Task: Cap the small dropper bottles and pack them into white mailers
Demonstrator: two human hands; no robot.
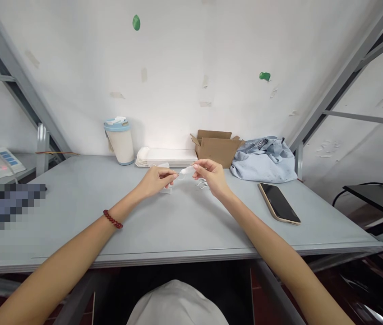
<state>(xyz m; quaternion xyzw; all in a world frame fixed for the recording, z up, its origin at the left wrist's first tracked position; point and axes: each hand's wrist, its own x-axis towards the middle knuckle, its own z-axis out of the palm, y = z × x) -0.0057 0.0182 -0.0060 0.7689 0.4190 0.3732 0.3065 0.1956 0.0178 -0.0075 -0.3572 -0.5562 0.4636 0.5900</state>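
Note:
My left hand (159, 179) and my right hand (210, 175) meet above the middle of the table. Between them is a small white strip (187, 170), too small to name for certain. My left fingertips pinch its left end, where something thin shows, and my right thumb and fingers pinch the right end. Under my right hand lie several thin white loops (202, 183), partly hidden. Small white pieces (166, 191) lie beside and behind my left hand, partly covered by it.
On the grey table (177, 225), a blue-lidded cup (120, 142), a stack of white strips (171, 157), an open cardboard box (220, 151) and light blue cloth (264, 160) stand along the wall. A phone (279, 203) lies right. Metal frame bars (340, 85) flank the table.

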